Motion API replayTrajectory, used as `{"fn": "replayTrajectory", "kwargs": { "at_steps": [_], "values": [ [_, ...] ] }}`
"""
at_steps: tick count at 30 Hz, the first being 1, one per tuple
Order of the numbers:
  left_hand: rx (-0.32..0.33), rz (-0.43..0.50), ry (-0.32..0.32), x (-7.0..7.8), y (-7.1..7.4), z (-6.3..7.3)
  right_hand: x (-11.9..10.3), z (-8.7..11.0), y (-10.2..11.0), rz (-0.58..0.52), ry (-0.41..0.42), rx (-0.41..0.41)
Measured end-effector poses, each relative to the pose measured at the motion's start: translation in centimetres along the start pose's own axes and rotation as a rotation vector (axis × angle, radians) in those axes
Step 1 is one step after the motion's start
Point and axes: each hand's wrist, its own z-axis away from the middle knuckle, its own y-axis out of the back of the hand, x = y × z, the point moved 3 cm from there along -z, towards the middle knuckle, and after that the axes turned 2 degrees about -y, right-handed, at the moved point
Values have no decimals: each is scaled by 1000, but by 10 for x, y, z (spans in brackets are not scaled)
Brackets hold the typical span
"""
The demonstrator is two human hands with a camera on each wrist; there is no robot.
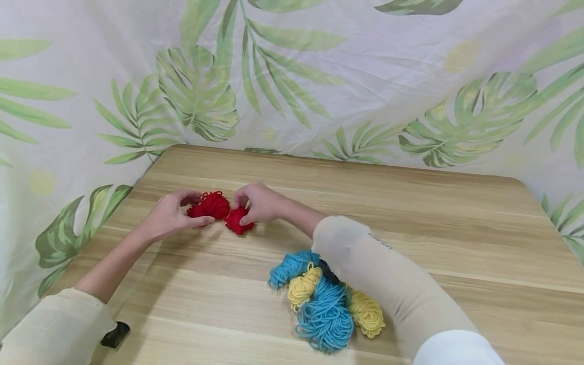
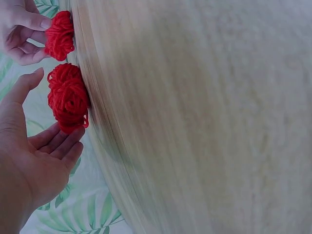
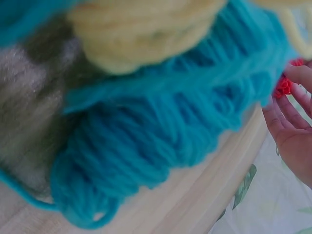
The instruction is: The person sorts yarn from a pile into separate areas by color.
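Observation:
Two small bundles of red yarn lie side by side on the wooden table (image 1: 410,213), left of its middle. My left hand (image 1: 170,215) is spread around the larger red yarn bundle (image 1: 213,205), thumb on the near side. In the left wrist view its straight fingertips touch the end of that bundle (image 2: 69,100), while the thumb stands apart from it. With thumb and fingers, my right hand (image 1: 262,203) pinches the smaller red yarn bundle (image 1: 238,222). The right wrist view shows only a sliver of red yarn (image 3: 283,87) beside the right hand (image 3: 295,141).
Under the right forearm sits a cluster of blue yarn (image 1: 326,317) and yellow yarn (image 1: 367,314) bundles, close to the sleeve. A small black object (image 1: 115,334) lies by the left cuff. Behind the table hangs a leaf-patterned cloth (image 1: 292,76).

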Motion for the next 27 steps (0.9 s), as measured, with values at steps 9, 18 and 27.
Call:
{"fn": "replayTrajectory", "kwargs": {
  "at_steps": [9,18,27],
  "values": [
    [-17,0,3,0,0,-1,0,-1,-2,31,-14,2],
    [-39,-14,8,1,-1,-3,1,-3,-3,54,-17,3],
    [-43,-3,-2,1,-2,-5,1,-4,-2,33,-13,2]
  ]
}}
